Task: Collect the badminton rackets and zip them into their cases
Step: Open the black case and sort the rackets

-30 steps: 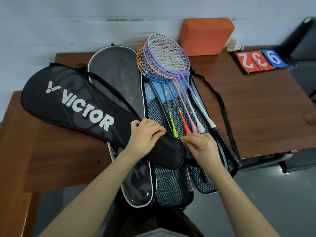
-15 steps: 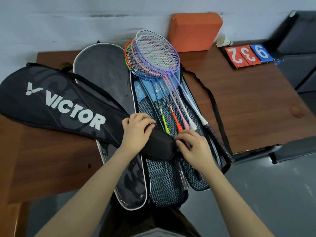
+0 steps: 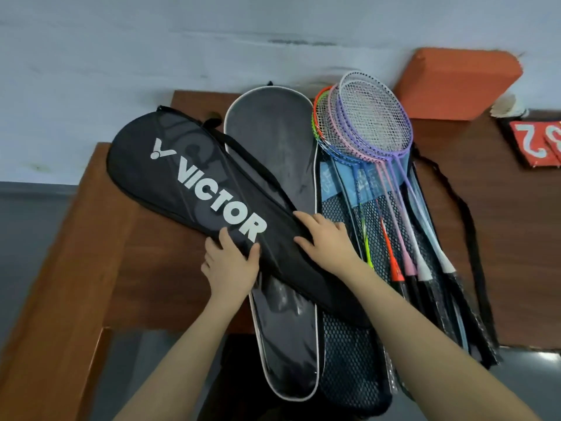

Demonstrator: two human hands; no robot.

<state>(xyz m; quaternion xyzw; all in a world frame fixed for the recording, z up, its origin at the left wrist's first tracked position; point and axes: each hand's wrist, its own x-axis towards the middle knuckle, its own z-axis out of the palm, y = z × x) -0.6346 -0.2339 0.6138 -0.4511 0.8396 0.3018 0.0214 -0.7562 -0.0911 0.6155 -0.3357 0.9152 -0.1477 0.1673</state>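
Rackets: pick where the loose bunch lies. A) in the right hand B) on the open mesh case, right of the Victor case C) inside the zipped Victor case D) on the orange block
B: the rackets lie fanned on the open mesh case, uncovered, right of the Victor case.

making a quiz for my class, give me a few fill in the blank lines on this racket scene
The black case under both hands bears the word ____.
The rackets lie fanned on a ____ mesh case.
The block against the wall is ____.
Both hands, left and right, rest on the ____ case.

Missing: VICTOR; open; orange; black
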